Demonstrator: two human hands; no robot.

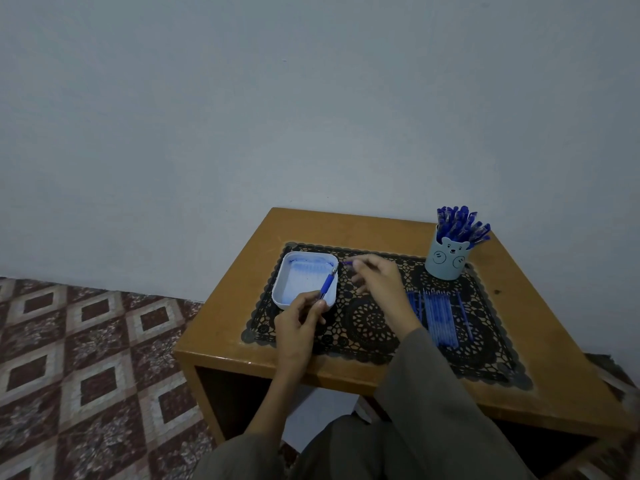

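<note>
**Lining up refill and pen beside the tray**

The person's left hand [300,318] grips a blue pen [328,285] by its lower end, fingers curled round the barrel. The silver tip angles up and away from the hand, over the white tray [311,253]. The right hand [377,277] pinches a thin blue refill [347,263], which sticks out to the left of that hand, near the tray's far right corner and apart from the pen.

The step appears to be fitting these 2 parts together. To do it well, the left hand should hold the barrel steady while the right brings the refill in line with its axis, since so thin a tube would likely bend if pushed at an angle.

Just right of the right wrist, a row of refills [438,315] lies on the lace mat [370,323]. Beyond them stands a bear-faced cup [446,259] of pens.
</note>
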